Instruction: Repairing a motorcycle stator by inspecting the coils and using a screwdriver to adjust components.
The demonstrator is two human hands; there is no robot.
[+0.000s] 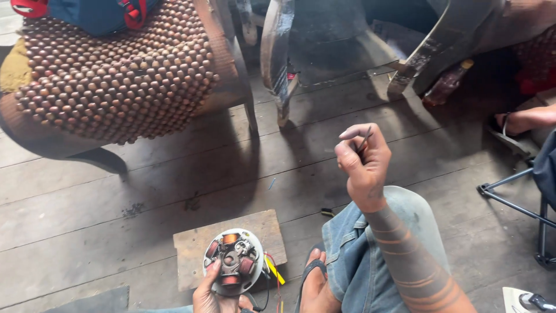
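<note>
Holding a round coil plate (234, 262) in left hand (209, 294), right hand (365, 162) pinching a wire (365, 139).

The left hand (215, 293) at six o'clock is cut off by the lower edge, and its fingers cover part of the round coil plate (234, 261). The thin dark tool (365, 139) in the right hand (364, 165) is too small to identify. At three o'clock another person's foot (524, 120) leaves the picture.

Two hands at work: left hand (209, 293) on one round stator plate (234, 261), right hand (364, 164) raised well above it. One wooden block (200, 243) under the plate, one beaded seat cushion (116, 69) far above it.
</note>
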